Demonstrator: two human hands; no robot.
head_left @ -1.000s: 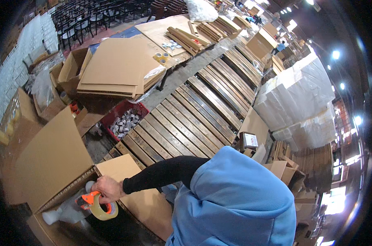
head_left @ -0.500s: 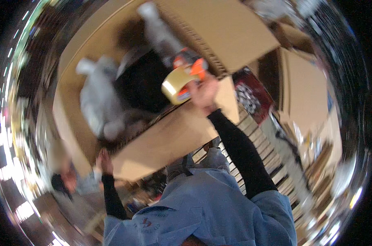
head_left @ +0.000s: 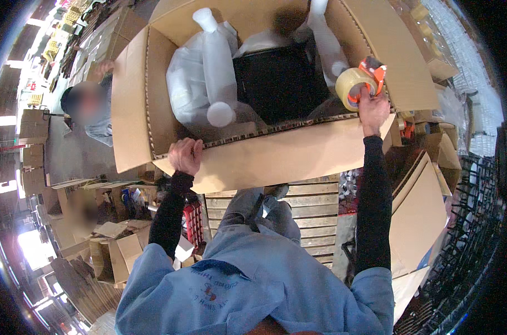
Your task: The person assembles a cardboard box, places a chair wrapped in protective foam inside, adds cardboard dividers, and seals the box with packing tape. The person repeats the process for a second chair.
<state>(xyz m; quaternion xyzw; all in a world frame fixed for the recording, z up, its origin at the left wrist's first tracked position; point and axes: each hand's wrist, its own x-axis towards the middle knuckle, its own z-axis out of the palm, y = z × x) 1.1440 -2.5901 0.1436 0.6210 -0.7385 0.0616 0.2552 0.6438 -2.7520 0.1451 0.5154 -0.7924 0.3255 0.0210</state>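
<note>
A large open cardboard box (head_left: 276, 163) is in front of me, its near flap hanging toward me. Inside, plastic-wrapped pieces with white rounded ends (head_left: 213, 72) flank a black panel (head_left: 278, 84). My left hand (head_left: 185, 156) is closed over the box's near edge by its left corner, fingers curled. At the near right corner, my right hand (head_left: 374, 111) grips an orange tape dispenser (head_left: 380, 75) carrying a wide roll of clear yellowish tape (head_left: 348, 84). The dispenser's handle is mostly hidden by my fingers.
Another person (head_left: 100, 134) is beyond the box's left side, a hand (head_left: 104, 68) near its left flap. Wooden slats (head_left: 317, 223) lie below, with a red crate (head_left: 193, 223) beside them. Cardboard sheets (head_left: 418, 223) lean at right; opened cartons (head_left: 122, 254) pile up at left.
My view has turned, so the box now sits straighter before me. My right hand, still holding the tape dispenser, is at the box's right corner; my left hand has closed on the near edge.
</note>
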